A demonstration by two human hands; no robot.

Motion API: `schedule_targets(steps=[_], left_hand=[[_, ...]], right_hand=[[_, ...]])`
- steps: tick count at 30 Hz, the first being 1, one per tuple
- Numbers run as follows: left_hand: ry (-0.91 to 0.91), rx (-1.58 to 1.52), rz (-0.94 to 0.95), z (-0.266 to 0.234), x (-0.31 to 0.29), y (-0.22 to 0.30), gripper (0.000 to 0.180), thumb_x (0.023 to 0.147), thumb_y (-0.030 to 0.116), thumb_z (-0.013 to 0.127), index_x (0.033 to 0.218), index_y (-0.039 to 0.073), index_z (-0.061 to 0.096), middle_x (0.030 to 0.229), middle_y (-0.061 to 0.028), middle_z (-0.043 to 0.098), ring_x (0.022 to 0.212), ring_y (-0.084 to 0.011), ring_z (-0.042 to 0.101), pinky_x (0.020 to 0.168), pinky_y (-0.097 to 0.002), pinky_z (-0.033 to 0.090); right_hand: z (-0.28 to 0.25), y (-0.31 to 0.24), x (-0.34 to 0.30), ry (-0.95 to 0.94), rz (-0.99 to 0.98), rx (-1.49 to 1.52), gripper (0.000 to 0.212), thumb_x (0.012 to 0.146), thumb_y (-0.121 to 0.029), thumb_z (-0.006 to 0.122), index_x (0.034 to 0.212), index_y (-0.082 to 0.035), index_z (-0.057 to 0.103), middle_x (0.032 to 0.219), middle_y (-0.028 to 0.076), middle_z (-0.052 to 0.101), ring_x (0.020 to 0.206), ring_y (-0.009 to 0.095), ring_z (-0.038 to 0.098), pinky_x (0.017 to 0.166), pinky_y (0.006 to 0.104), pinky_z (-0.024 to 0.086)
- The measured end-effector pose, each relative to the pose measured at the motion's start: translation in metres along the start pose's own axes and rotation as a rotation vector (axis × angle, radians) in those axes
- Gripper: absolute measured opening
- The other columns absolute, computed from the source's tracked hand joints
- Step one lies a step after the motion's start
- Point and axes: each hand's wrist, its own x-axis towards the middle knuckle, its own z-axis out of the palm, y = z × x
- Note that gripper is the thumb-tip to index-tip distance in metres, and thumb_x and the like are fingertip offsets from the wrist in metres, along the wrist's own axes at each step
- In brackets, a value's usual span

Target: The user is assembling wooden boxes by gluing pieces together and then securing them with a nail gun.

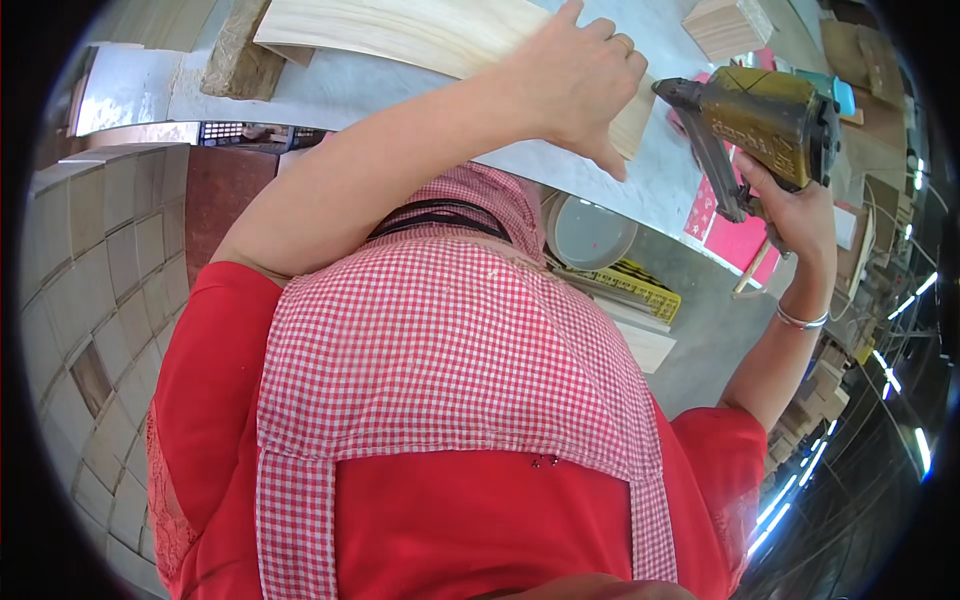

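Observation:
A long pale wooden board [390, 35] lies across the worktable [490, 115]. My left hand [585, 95] grips its right end, fingers bent over the far side and thumb on the near side. Part of the board end is hidden beneath that hand. In my right hand [790, 205] is a nail gun [762, 115] with a worn yellow-black body, held by its handle. Its nose points left, close to the board's right end, and I cannot tell whether the two touch.
A rough wooden block [245, 50] sits at the board's left end. Another pale block [728, 28] stands at the far right, near pink printed sheets [740, 245]. Below the table edge are a round grey basin [590, 232] and a yellow-black box [640, 287]. Stacked wood pieces [110, 260] rise at left.

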Motion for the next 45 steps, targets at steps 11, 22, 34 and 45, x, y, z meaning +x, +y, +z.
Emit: schedule_targets(steps=[11,22,34,45], left_hand=[[0.109,-0.174,-0.097,-0.031,-0.052,-0.066,0.039,0.083,0.028,0.078,0.115,0.007,0.07,0.111,-0.0188,0.069,0.105,-0.0332,0.067,0.088,-0.0432,0.052],[0.496,0.018,0.112,0.085,-0.06,-0.024,0.018,0.079,0.017,0.071,0.09,0.008,0.06,0.096,-0.0059,0.059,0.091,-0.0269,0.059,0.079,-0.0397,0.049],[0.219,0.059,-0.202,0.104,-0.076,-0.034,0.075,0.089,0.052,0.071,0.149,0.012,0.048,0.158,-0.0181,0.04,0.149,-0.0383,0.033,0.119,-0.0611,0.027],[0.092,0.028,-0.178,0.115,-0.076,-0.043,0.071,0.099,0.054,0.056,0.156,0.014,0.04,0.164,-0.0177,0.033,0.155,-0.0345,0.024,0.125,-0.0607,0.017]], right_hand=[[0.011,0.209,-0.022,0.395,0.076,-0.053,0.058,0.088,-0.016,0.076,0.139,0.001,0.056,0.098,0.015,0.075,0.085,0.025,0.071,0.081,0.0383,0.055],[0.106,0.285,-0.025,0.51,0.423,-0.575,0.067,0.089,-0.026,0.074,0.149,-0.007,0.05,0.111,0.024,0.069,0.103,0.043,0.067,0.089,0.0537,0.051],[0.114,0.252,0.172,0.787,0.227,-0.26,0.081,0.079,-0.056,0.08,0.132,0.003,0.062,0.124,0.03,0.065,0.119,0.045,0.061,0.101,0.0507,0.049],[0.075,0.221,0.126,1.019,0.038,0.712,0.058,0.091,-0.027,0.079,0.126,0.013,0.056,0.105,0.02,0.068,0.093,0.031,0.07,0.069,0.0399,0.059]])
